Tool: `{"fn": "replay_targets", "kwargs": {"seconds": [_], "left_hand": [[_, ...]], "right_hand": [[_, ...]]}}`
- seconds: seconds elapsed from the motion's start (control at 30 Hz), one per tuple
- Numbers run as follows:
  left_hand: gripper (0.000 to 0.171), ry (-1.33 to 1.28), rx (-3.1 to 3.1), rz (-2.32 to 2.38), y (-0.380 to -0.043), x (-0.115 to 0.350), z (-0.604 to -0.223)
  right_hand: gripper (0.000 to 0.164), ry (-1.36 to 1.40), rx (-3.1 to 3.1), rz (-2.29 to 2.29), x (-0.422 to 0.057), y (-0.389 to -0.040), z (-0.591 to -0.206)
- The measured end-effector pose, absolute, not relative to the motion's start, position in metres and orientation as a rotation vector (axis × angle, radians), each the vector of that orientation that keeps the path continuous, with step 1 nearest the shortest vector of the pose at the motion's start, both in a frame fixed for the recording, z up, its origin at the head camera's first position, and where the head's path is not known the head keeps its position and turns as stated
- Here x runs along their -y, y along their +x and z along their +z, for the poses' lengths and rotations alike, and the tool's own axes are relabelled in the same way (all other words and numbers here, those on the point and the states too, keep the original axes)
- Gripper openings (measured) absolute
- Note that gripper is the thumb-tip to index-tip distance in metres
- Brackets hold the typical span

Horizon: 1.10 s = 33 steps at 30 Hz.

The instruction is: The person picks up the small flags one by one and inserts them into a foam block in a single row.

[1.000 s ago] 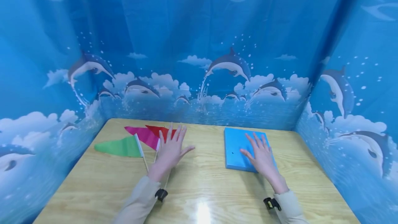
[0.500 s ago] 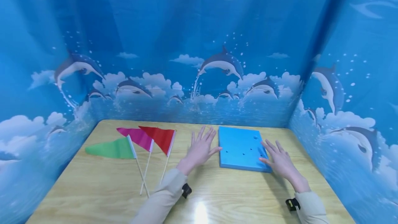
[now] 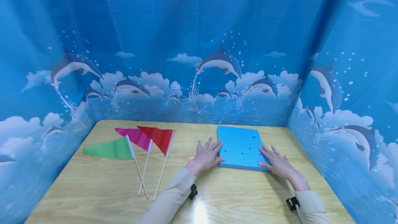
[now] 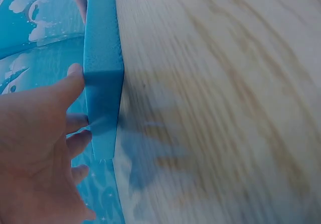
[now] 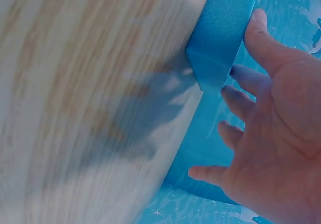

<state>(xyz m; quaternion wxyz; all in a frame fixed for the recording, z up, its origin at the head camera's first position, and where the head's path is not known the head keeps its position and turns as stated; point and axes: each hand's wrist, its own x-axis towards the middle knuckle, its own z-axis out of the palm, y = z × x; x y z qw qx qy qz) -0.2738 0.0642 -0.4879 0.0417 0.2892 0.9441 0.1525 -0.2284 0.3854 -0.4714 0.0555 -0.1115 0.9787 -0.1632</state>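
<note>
Blue curtains printed with leaping dolphins and clouds stand around a pale wood-grain table. Measured from the tabletop's middle, a flat blue block with several small holes in its upper face lies at two o'clock. At its nine o'clock edge is the left hand, fingers spread, thumb and fingertips along the block's side. Toward four o'clock is the right hand, fingers spread wide, thumb and index fingertip at that edge; how hard either hand presses cannot be told. Over at ten o'clock lie three triangular pennants on pale sticks: a green pennant, a magenta pennant and a red pennant, the red overlapping the magenta, while the green one's stick crosses the magenta one's.
</note>
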Motion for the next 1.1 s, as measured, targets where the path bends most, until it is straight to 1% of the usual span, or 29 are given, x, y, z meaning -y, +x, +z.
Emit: {"fn": "replay_targets", "kwargs": {"seconds": [0.33,0.6,1.1], "left_hand": [[0.071,0.899,-2.910,0.439,-0.273,-0.056,-0.486],[0.071,0.898,-2.891,0.485,-0.272,-0.043,-0.485],[0.070,0.819,-2.868,0.505,-0.272,0.000,-0.486]], "right_hand": [[0.081,-0.325,-2.955,-0.506,-0.379,-0.230,-0.472],[0.078,-0.355,-2.976,-0.523,-0.365,-0.231,-0.476],[0.075,-0.407,-2.968,-0.542,-0.323,-0.236,-0.477]]}}
